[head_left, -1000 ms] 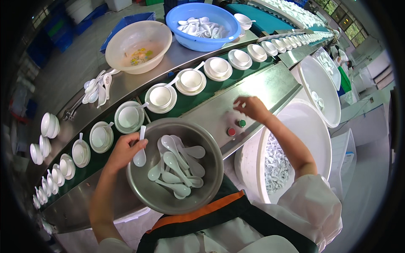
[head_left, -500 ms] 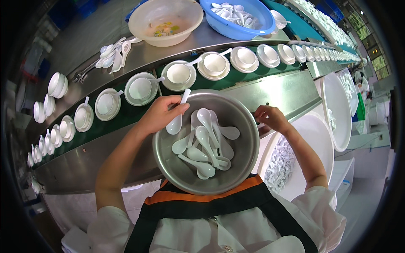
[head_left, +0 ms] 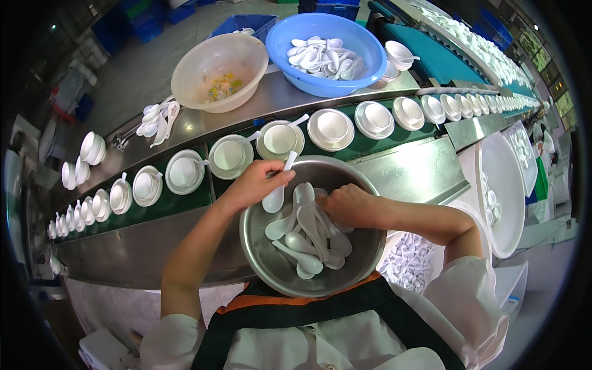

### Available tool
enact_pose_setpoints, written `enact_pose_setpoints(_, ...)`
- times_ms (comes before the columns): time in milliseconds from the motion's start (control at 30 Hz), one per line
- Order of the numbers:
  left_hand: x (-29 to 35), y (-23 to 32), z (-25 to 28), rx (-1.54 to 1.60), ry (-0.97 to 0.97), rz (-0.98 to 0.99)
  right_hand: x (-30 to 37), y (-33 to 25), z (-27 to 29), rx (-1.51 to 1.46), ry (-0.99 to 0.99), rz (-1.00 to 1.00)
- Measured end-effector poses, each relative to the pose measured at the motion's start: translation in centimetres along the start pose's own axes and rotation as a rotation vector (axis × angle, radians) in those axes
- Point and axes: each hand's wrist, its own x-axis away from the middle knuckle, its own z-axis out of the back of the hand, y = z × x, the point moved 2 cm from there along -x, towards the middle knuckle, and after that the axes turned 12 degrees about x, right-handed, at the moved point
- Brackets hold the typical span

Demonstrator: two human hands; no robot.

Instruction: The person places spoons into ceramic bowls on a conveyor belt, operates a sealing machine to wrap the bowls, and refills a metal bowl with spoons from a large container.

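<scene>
Two hands work over a round metal bowl [head_left: 265, 259] held close against the person's front, just below the counter [head_left: 407, 172] edge. Left hand [head_left: 256, 183] is closed on a white ceramic spoon [head_left: 275, 196] – fingers pinch the handle, spoon bowl hangs down over the metal bowl's upper-left rim. Right hand [head_left: 348, 205] reaches in from the right w/ fingers curled down among the loose white spoons [head_left: 308, 237]; it touches the pile, but whether it actually grips one can't be told.

Spoons in the metal bowl lie heaped, handles crossing, mostly centre & right.

Just beyond the hands a green belt [head_left: 364, 145] runs across, carrying a row of white cups on saucers [head_left: 333, 127] – the row curves off to far left & far right. Two cups nearest the left hand, approx. above it, already have a spoon resting on them [head_left: 280, 139]; the ones further right show none.

Past the belt, on the steel ledge: a cream plastic basin [head_left: 185, 68] w/ a few small scraps inside, a blue basin [head_left: 364, 74] holding more white spoons, and a small bunch of spoons [head_left: 157, 117] lying loose at left. Right of the person, a large white tub [head_left: 502, 179], and lower down a bin of white spoons [head_left: 410, 262] beside the right elbow.
</scene>
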Motion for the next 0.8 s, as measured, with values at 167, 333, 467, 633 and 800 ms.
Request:
enact_pose_setpoints(167, -0.8, 0.2, -3.0, -0.002, 0.13, 0.03, 4.2, 5.2, 2.2, -0.23, -0.125, 0.058)
enact_pose_setpoints(333, -1.4, 0.1, -6.4, 0.028, 0.197, 0.036, 6.4, 13.1, 3.0, -1.277, 0.197, -0.179)
enact_pose_setpoints(467, -2.9, 1.3, -8.5, 0.018, 0.181, 0.026, 3.7, 18.0, -1.2, -1.51, 0.607, -0.276)
enact_pose_setpoints(633, -3.8, 1.8, -10.3, 0.032, 0.202, 0.046, -1.6, 20.7, -5.1, -1.563, 1.021, -0.401)
enact_pose_setpoints(800, -4.3, 3.3, -9.9, -0.084, 0.226, 0.11, -1.3, 21.6, -7.1, -1.474, 0.715, -0.497)
